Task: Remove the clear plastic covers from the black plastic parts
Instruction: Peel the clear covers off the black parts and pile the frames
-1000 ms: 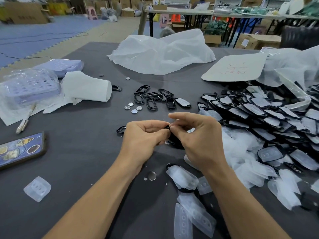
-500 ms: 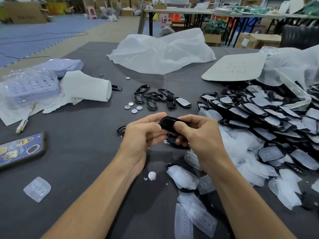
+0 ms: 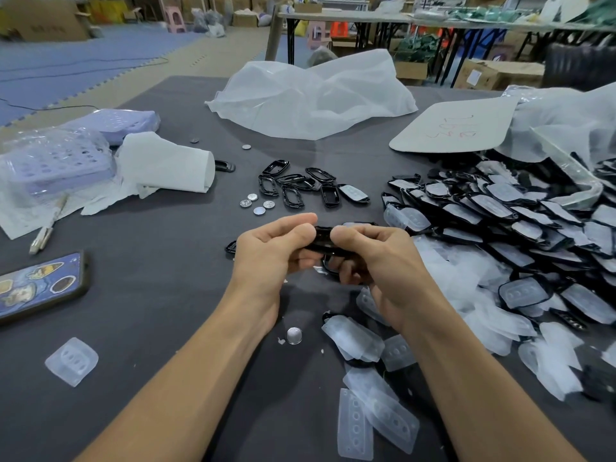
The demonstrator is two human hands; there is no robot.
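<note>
Black part raised off the table, pinched from both ends

Shed clear covers (image 3: 353,338) lie nearest, right of the wrists. Above them the left hand (image 3: 273,251) and right hand (image 3: 376,261) each grip an end of one black part (image 3: 322,240), thumbs on top. Over the last second it rose and turned edge-on, probably for prying. Whether its cover is off I cannot tell. Stripped frames (image 3: 293,186) lie beyond, and the covered pile (image 3: 500,211) far right.

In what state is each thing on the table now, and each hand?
Left hand: grips one end of the black part.
Right hand: grips its other end.
Black part: held up in the air; whether covered, cannot tell.
Black frames: bare, lying behind the hands.
Pile of parts: covers still on, heaped at the right.
Clear covers: off, lying loose at the near edge.
Phone: lying flat, back up.
</note>
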